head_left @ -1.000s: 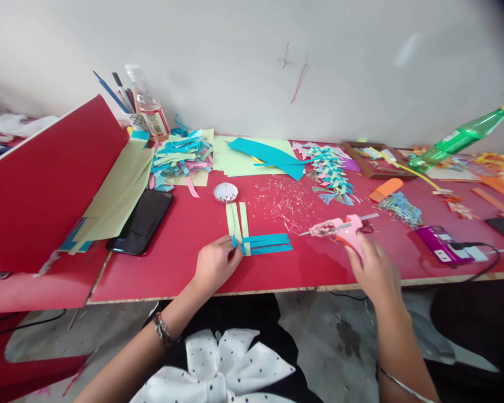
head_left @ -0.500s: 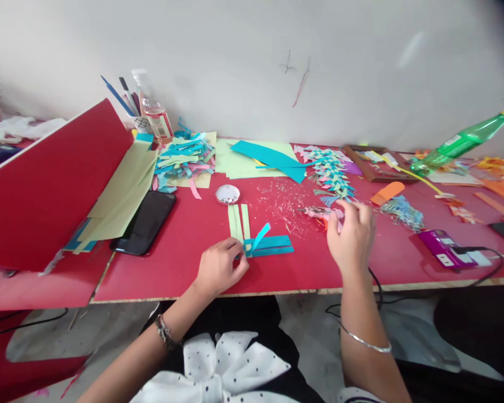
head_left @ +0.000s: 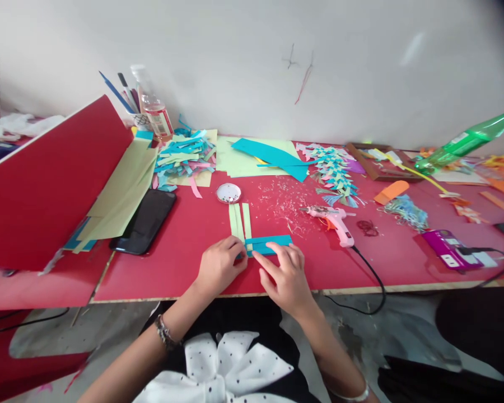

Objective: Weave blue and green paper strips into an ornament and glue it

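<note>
Blue paper strips (head_left: 281, 242) lie sideways on the red table, meeting upright pale green paper strips (head_left: 237, 221) at a corner. My left hand (head_left: 222, 264) is closed at that corner, thumb and fingers pinching the ends of the strips; its fingertips partly hide the join. From the right, my right hand (head_left: 288, 274) reaches over the blue strips with its fingers spread, fingertips resting on them near the join. A pink hot glue gun (head_left: 331, 218) lies on its side to the right of the hands, touched by neither.
A small round lid (head_left: 229, 193) sits behind the green strips. On the left are a black phone (head_left: 145, 224) and a red board (head_left: 59, 184). A woven paper piece (head_left: 335, 173), a green bottle (head_left: 466, 143) and a purple power socket (head_left: 447, 249) are on the right.
My right hand has left the glue gun and moved left onto the blue strips. The raised blue strip end now lies flat. My left hand has stayed put.
</note>
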Action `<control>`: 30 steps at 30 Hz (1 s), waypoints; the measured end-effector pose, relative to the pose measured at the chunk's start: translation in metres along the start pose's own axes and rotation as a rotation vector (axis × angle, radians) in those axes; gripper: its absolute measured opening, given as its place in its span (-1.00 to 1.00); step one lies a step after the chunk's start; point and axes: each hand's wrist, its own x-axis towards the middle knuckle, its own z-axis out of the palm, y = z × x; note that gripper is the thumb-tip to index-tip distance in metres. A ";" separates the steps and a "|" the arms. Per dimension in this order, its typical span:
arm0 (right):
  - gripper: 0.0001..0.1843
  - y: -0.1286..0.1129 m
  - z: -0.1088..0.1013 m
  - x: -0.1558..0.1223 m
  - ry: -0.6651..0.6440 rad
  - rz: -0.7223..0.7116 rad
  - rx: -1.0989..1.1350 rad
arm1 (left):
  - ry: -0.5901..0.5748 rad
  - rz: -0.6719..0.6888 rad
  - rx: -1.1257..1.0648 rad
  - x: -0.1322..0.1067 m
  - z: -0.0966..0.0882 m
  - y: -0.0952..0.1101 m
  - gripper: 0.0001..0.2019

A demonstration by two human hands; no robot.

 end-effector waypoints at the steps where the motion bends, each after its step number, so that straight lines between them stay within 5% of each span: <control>1: -0.65 -0.001 0.002 0.000 -0.027 0.008 -0.003 | -0.001 -0.001 0.009 0.000 0.000 0.000 -0.91; 8: -0.64 -0.005 0.007 -0.001 -0.112 0.027 -0.018 | 0.009 -0.009 0.049 0.001 -0.001 0.002 -0.89; 30: -0.71 0.005 0.003 -0.011 -0.038 0.135 -0.095 | 0.001 -0.019 0.033 0.001 -0.002 0.002 -0.89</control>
